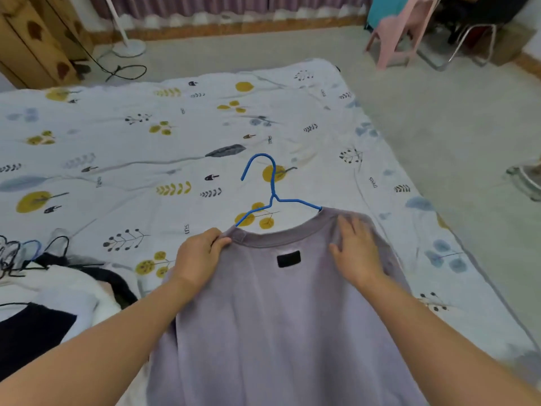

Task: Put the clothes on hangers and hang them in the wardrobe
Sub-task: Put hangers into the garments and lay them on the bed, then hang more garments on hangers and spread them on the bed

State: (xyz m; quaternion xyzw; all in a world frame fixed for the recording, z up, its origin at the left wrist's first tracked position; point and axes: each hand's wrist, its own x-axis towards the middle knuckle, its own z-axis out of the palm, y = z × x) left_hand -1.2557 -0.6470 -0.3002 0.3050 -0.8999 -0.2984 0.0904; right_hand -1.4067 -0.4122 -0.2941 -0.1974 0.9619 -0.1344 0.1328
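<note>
1. Head view, step in hand: a lilac T-shirt (281, 312) lies flat on the floral bedsheet (123, 148) with a blue wire hanger (273, 189) threaded into its neck. The hook and both sloping arms stick out above the collar; the arm on the right disappears under the shoulder fabric, while the left arm's end sits at the collar edge.
2. Hands: the left hand (199, 256) pinches the collar at the left shoulder, fingers curled on the fabric. The right hand (355, 250) lies flat, fingers straight, pressing the right shoulder. The two are well apart, one on each shoulder.
3. Next move, as I judge it: work the left shoulder over the hanger's left arm, then lift by the hook and carry it off. The wooden cabinet (35, 45) at far left may be the wardrobe; I cannot tell.
4. Edges and room: the bed's right edge runs just beside the shirt's right sleeve, with open floor beyond. A pile of dark and white clothes (52, 294) with more hangers lies near the left forearm. A pink plastic chair (395, 33) stands well apart, at the top right.
</note>
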